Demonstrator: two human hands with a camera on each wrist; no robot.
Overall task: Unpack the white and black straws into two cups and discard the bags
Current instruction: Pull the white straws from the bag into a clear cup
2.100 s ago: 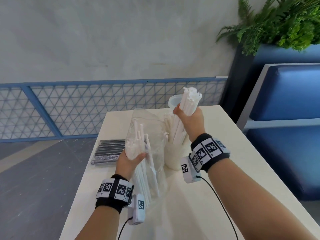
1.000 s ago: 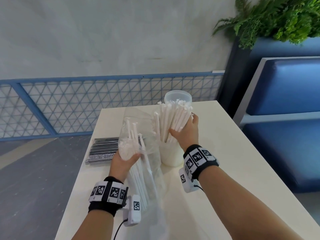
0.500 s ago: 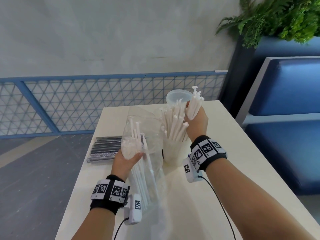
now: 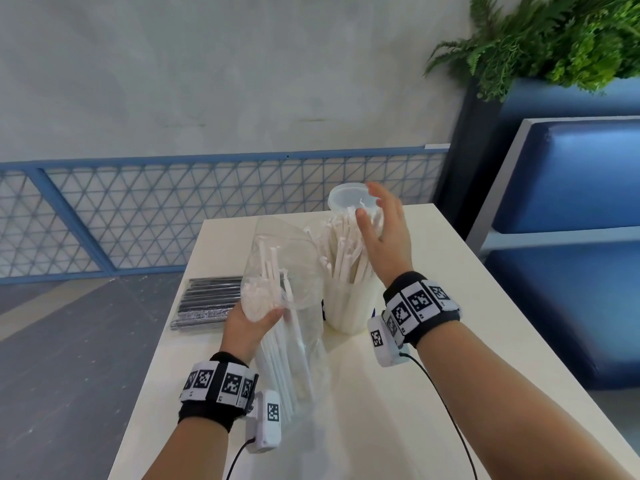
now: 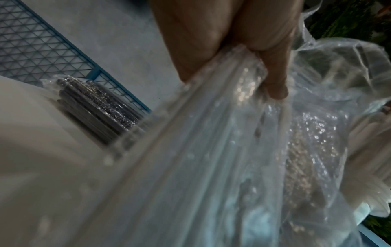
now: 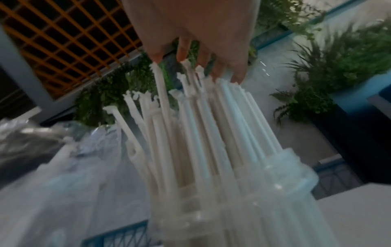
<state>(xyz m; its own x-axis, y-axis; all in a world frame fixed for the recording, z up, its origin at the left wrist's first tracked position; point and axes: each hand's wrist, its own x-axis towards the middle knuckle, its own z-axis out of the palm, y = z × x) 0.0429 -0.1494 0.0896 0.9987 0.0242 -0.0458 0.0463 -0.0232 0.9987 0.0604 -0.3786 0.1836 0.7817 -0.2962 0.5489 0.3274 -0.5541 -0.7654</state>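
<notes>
My left hand (image 4: 251, 322) grips a clear plastic bag (image 4: 289, 271) upright on the table, with several white straws (image 4: 277, 348) still inside it. In the left wrist view the fingers (image 5: 273, 70) curl round the bag (image 5: 211, 150). To its right a clear cup (image 4: 348, 308) stands full of white straws (image 4: 343, 251). My right hand (image 4: 384, 233) hovers open just above and beside those straw tops, holding nothing; the right wrist view shows spread fingers (image 6: 239, 73) over the straws (image 6: 201, 133). A sealed bag of black straws (image 4: 207, 301) lies flat at the table's left edge. A second, empty clear cup (image 4: 348, 200) stands behind.
The cream table (image 4: 450, 341) has bare surface to the right and front. A blue mesh railing (image 4: 138, 220) runs behind it. A blue bench (image 4: 571, 237) and a planter with ferns (image 4: 554, 39) stand on the right.
My right hand lowered its bundle of white straws into the cup, let go and opened above them. My left hand kept its hold on the bag.
</notes>
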